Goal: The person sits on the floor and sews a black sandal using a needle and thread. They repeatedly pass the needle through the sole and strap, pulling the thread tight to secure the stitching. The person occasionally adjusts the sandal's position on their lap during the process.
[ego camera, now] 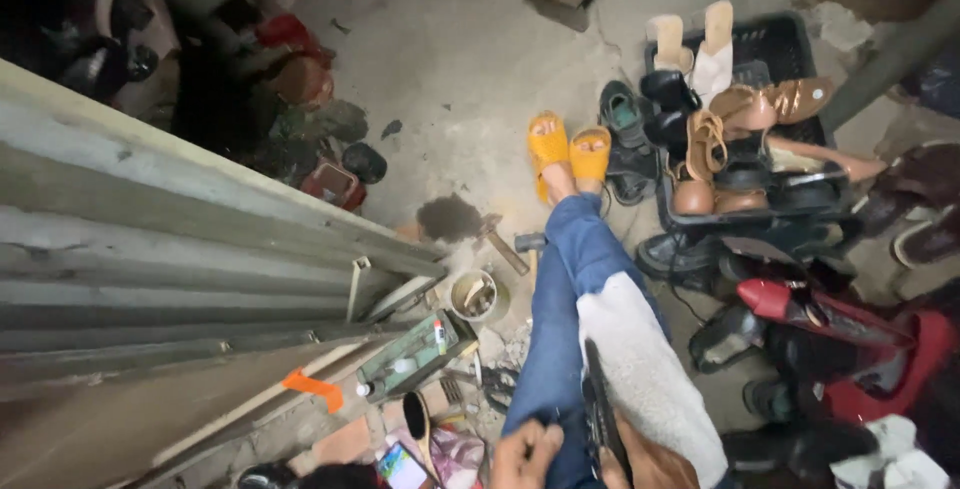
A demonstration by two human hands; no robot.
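I'm watching the right hand [650,464] gripping a dark shoe sole [603,419] on the lap cloth [645,369], the left hand [527,452] curling loosely beside it; I'm guessing the sole's sliding off.

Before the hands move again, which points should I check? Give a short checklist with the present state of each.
1. Dark shoe lies steady on the lap: ok, it rests on the white cloth.
2. Right hand grips the shoe: cannot tell, the frame edge cuts the hand.
3. Left hand is free: ok, it rests on the jeans beside the shoe.
4. Hammer lies on the floor past the knees: ok.
5. Tool tray is near the left hand: ok.
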